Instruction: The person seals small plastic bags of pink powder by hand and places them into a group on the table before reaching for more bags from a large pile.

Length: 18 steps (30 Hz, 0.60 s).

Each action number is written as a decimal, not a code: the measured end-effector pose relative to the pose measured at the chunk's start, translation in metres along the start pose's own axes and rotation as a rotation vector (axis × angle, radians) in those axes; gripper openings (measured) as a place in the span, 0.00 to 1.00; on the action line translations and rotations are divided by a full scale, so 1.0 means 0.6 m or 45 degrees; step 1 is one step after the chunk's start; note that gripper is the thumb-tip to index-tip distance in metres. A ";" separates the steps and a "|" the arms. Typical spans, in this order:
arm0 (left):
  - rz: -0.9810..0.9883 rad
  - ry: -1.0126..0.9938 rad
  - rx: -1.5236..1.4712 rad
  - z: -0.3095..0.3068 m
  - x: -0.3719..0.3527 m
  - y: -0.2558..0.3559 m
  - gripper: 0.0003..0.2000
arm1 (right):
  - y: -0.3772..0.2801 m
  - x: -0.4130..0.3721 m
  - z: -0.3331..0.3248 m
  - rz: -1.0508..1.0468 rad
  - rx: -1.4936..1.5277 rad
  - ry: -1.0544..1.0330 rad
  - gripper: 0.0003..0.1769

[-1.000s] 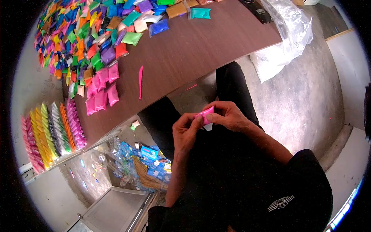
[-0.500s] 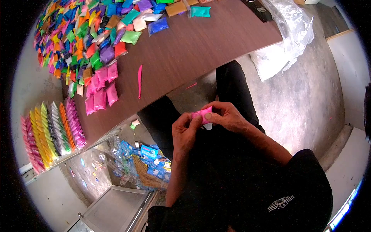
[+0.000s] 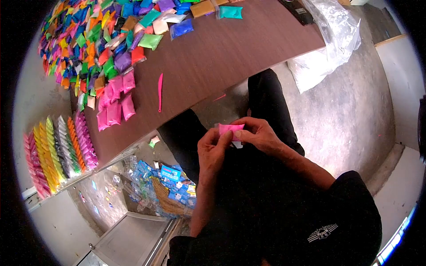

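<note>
A small pink packet (image 3: 230, 128), soft-looking and in clear wrap, is pinched between both hands above my lap. My left hand (image 3: 212, 146) grips its left end, thumb on the near face. On its right end, my right hand (image 3: 259, 134) presses with thumb and curled fingers. A bit of white shows just below the packet; what it is I cannot make out. On the brown table (image 3: 222, 53) lie a pink plastic knife (image 3: 160, 93) and several similar pink packets (image 3: 114, 113).
A large heap of colourful packets (image 3: 102, 48) covers the table's far left. Twisted strips of coloured packets (image 3: 60, 150) hang over the left end. Clear plastic bags (image 3: 337, 40) drape off the right edge. Below are blue printed wrappers (image 3: 171, 175) and a straw broom (image 3: 166, 199).
The pink packet has turned slightly between my fingers, and more of its face and clear left edge shows. Both hands stay in nearly the same place.
</note>
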<state>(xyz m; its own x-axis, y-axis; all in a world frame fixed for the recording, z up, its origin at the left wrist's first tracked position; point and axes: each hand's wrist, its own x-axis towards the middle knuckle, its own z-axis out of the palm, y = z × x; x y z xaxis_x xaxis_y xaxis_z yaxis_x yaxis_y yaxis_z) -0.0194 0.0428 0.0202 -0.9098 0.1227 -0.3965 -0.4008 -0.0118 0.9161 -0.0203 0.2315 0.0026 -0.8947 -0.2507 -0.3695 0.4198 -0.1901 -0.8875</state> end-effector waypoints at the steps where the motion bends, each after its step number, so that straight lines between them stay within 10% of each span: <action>1: 0.037 -0.002 0.051 -0.001 -0.002 0.006 0.09 | 0.004 0.001 -0.002 0.018 0.016 -0.039 0.16; 18: 0.041 0.084 0.077 -0.017 -0.004 -0.004 0.08 | 0.016 0.002 0.000 0.076 0.000 -0.062 0.18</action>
<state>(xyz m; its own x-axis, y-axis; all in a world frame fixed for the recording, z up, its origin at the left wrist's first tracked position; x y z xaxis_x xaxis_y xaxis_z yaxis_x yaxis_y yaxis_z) -0.0175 0.0325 0.0183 -0.9280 0.0579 -0.3680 -0.3658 0.0455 0.9296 -0.0173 0.2291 -0.0064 -0.8596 -0.3074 -0.4082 0.4724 -0.1734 -0.8641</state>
